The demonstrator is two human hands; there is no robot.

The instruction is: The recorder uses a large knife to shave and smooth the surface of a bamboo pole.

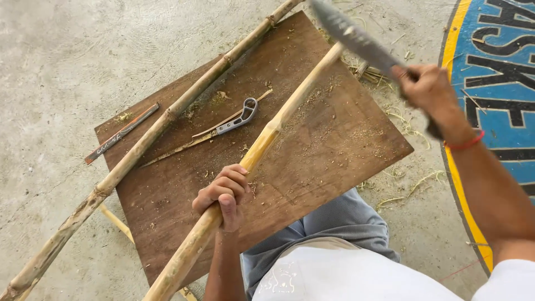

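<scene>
Nearest the lens, white shirt and grey trouser knee at the near edge of the brown wooden board [334,145], flat on the concrete floor [67,67] and dusted with shavings. Left hand [223,195] clamped around a pale bamboo pole [262,142], long axis slanting across the board from near left to far right. Right hand [426,89], off the board's right edge, closed tight on the handle of a raised long knife [354,36], blade motion-blurred, grey metal, angled over the pole's far end; right hand the nearer to that end. Second, rougher bamboo pole [139,145] along the board's left edge. Small curved metal tool [237,120] and thin splinters at the board's middle. Blue and yellow painted marking [501,83] right of the board.
</scene>
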